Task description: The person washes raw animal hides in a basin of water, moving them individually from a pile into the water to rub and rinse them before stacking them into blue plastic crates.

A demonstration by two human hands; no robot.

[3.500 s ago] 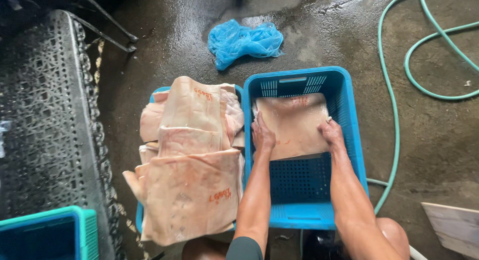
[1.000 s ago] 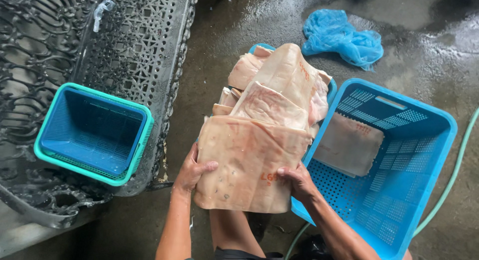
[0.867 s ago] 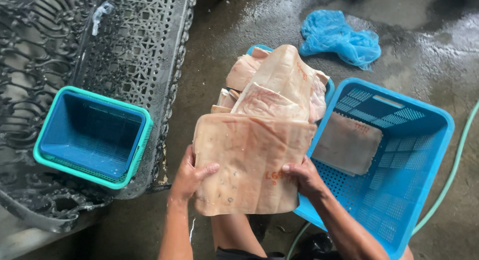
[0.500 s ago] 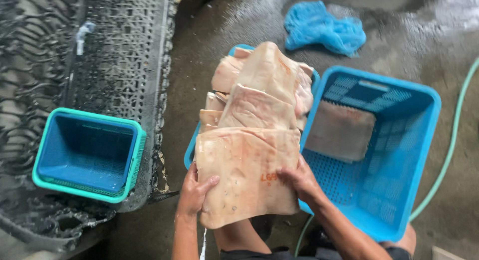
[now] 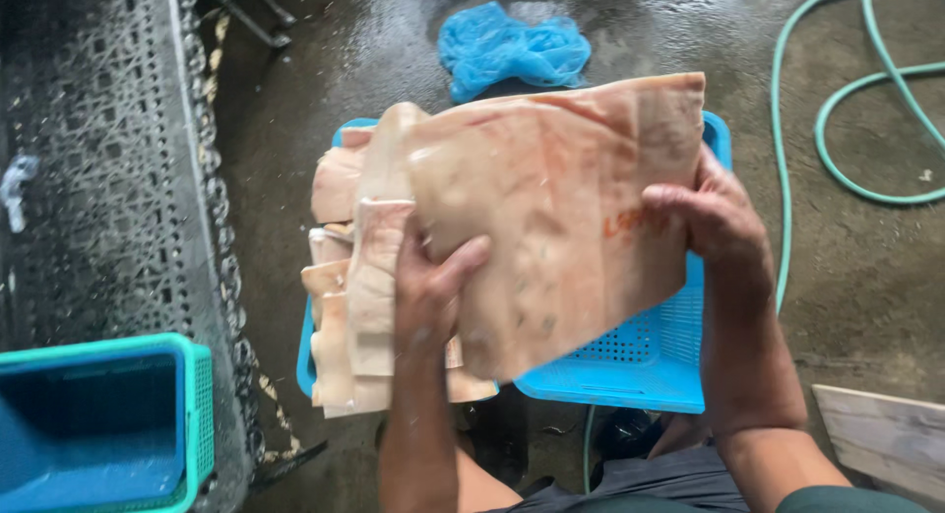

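Observation:
I hold a large pale pink slab of raw pork skin [image 5: 556, 208] lifted in the air over the blue plastic crate [image 5: 640, 365] on the right. My left hand [image 5: 428, 291] grips its near left edge and my right hand [image 5: 719, 223] grips its right edge. The slab hides most of the crate's inside. To the left, a stack of several more pink slabs [image 5: 349, 296] rests on another blue crate [image 5: 307, 346], only its rim showing.
A teal-rimmed blue basket [image 5: 98, 424] sits at the bottom left beside a dark perforated metal bench [image 5: 98, 178]. A crumpled blue net [image 5: 512, 48] lies on the wet concrete floor behind. A green hose [image 5: 837, 139] curls at the right, and a wooden board [image 5: 881, 439] lies bottom right.
The top slab has been lifted off the stack and carried right, over the right-hand crate. The view has swung right with it.

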